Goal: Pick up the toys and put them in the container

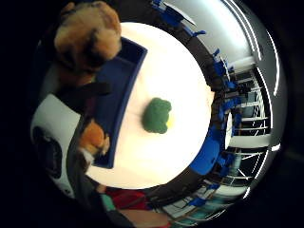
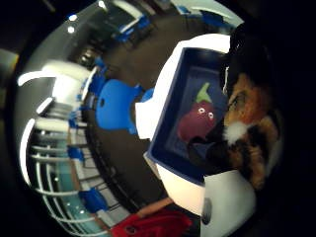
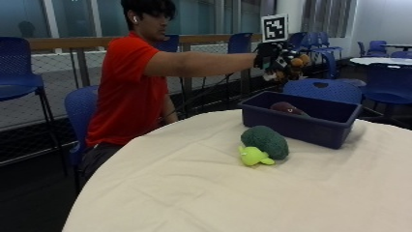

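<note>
My gloved right hand [image 3: 275, 59] is stretched out above the dark blue container [image 3: 297, 126] and grips an orange-brown plush animal [image 3: 294, 65], which hangs over the bin's near end. The same plush [image 1: 87, 40] fills one side of the little finger side palm view and shows close to the palm [image 2: 249, 127] in the thumb side view. A maroon eggplant toy with eyes [image 2: 197, 121] lies inside the container [image 2: 170, 116], and also peeks over its wall [image 3: 287, 108]. A green broccoli plush [image 3: 262, 144] lies on the white table [image 3: 212, 193] in front of the bin [image 1: 118, 90], seen from above too [image 1: 157, 115].
Blue chairs [image 3: 325, 90] stand behind the round table, one right beyond the container. More chairs and a railing line the back of the room. The person in a red shirt [image 3: 128, 92] sits at the table's far left edge.
</note>
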Tool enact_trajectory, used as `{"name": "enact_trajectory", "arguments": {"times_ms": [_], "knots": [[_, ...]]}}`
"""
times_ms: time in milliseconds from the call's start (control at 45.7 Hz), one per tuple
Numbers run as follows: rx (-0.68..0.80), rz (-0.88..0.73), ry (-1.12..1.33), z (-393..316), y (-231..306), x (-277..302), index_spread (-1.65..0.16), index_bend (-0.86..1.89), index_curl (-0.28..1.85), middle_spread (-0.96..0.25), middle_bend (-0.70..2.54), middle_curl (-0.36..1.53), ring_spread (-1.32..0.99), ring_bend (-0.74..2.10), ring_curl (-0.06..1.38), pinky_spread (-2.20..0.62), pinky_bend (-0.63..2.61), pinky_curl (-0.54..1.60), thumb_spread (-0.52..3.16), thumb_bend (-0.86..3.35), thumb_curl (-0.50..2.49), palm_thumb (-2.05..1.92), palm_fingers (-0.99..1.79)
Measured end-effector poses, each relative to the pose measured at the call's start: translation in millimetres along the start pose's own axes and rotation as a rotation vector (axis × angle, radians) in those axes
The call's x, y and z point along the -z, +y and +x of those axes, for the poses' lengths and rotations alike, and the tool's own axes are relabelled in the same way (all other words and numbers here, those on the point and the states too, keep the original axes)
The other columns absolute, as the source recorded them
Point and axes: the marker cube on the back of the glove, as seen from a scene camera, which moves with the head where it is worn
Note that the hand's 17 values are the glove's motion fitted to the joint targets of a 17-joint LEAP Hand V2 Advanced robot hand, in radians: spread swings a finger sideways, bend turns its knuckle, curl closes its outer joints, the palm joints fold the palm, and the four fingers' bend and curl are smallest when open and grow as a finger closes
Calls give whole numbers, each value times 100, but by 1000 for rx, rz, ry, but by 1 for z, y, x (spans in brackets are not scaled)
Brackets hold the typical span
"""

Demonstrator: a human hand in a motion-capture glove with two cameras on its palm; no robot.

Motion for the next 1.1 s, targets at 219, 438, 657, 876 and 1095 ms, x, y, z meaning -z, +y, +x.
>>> {"name": "enact_trajectory", "arguments": {"times_ms": [219, 438, 657, 876, 1095], "knots": [[114, -126, -7, -12, 2, -20, -45, 19, 87, -46, 20, 41, -41, 50, 35, -35, 103, 39, 100, 10, 84, 56, 38], [178, -202, -141, 2, 8, -32, -42, 5, 64, -25, 8, 30, -13, 23, 27, -8, 138, 45, 117, -6, 61, 18, -24], [140, -126, -10, 46, 15, -26, -39, 7, 48, -20, 8, 23, 1, 21, 27, 4, 148, 45, 122, -3, 50, 10, -26], [103, -112, 44, 112, 29, -47, -38, 10, 38, -17, 8, 20, 6, 19, 28, 9, 148, 43, 122, -3, 43, 6, -27], [-87, -181, 1, 182, 42, -84, -37, 12, 33, -15, 9, 18, 8, 16, 26, 12, 144, 40, 120, -3, 39, 1, -29]]}}
